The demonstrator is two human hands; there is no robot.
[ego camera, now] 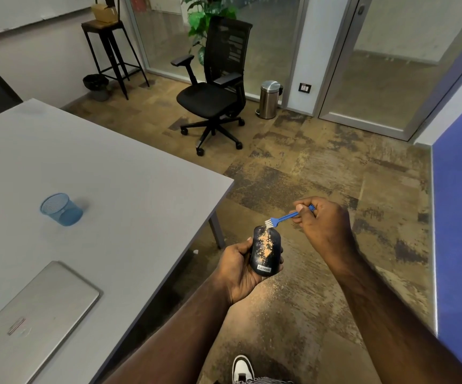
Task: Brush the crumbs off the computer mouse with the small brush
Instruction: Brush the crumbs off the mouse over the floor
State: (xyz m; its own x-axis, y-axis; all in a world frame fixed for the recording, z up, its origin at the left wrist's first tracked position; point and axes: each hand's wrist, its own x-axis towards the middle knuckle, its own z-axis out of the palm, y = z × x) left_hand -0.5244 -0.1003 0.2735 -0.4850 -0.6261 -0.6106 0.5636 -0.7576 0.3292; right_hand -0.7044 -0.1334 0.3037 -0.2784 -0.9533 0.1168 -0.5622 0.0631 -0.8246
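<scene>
Both bare hands work over the floor beside the grey table [113,167].

Left hand [240,268] grips the crumb-dusted black computer mouse [265,252]; right hand [322,221] pinches the small blue plastic brush [285,216], white bristles touching the mouse's far end.

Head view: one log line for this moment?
left hand holds mouse | right hand pinches brush | bristles at mouse's far end | crumbs still on

Dim indoor light, soft shadows, wide-angle bending at edges, slight blur throughout.
</scene>
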